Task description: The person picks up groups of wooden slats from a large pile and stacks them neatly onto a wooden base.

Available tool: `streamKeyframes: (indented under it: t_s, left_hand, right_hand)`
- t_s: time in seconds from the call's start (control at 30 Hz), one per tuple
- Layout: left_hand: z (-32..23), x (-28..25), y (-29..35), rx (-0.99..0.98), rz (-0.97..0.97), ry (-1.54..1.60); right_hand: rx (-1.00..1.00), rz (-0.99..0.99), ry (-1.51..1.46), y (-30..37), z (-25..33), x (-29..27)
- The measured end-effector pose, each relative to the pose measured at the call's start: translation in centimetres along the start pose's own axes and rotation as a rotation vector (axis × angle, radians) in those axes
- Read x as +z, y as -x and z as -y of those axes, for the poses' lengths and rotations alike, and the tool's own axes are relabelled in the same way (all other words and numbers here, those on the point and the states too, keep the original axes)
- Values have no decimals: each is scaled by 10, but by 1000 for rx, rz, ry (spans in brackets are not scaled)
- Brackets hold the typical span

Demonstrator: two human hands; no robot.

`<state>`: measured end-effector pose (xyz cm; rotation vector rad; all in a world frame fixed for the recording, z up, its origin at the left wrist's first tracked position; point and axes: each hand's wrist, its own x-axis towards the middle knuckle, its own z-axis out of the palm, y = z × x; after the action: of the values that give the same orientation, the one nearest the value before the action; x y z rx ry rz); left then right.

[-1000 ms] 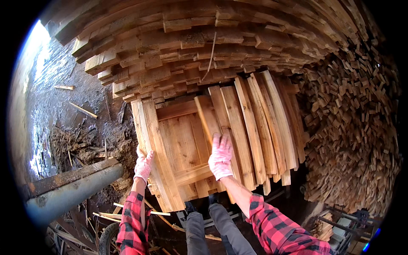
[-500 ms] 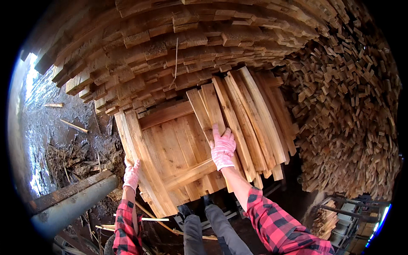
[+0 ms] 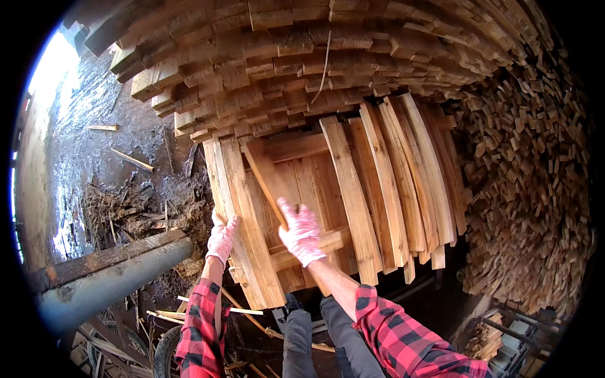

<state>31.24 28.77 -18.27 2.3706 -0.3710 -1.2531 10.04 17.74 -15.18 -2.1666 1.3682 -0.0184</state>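
The hands are apart: the right hand (image 3: 301,234) is clamped on a slanting wooden slat (image 3: 265,181), between the left-edge boards (image 3: 244,214) and a row of slats (image 3: 386,189); the left hand (image 3: 222,239) touches those boards' outer edge, its grip indeterminable. Beyond rises stacked timber (image 3: 283,50).

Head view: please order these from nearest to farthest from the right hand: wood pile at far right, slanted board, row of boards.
1. Slanted board: touching the right hand.
2. Row of boards: right of the hand.
3. Wood pile: at the picture's far right.
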Motion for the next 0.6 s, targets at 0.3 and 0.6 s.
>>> streamKeyframes:
  t_s: [0.3,0.6]
  left_hand:
    - [43,15,-29,49,-43,34]
    - [12,-5,5,-17,-73,-34]
  right_hand:
    - [120,-216,305,14,-71,-79]
    - [294,-42,238,5,-53,-62]
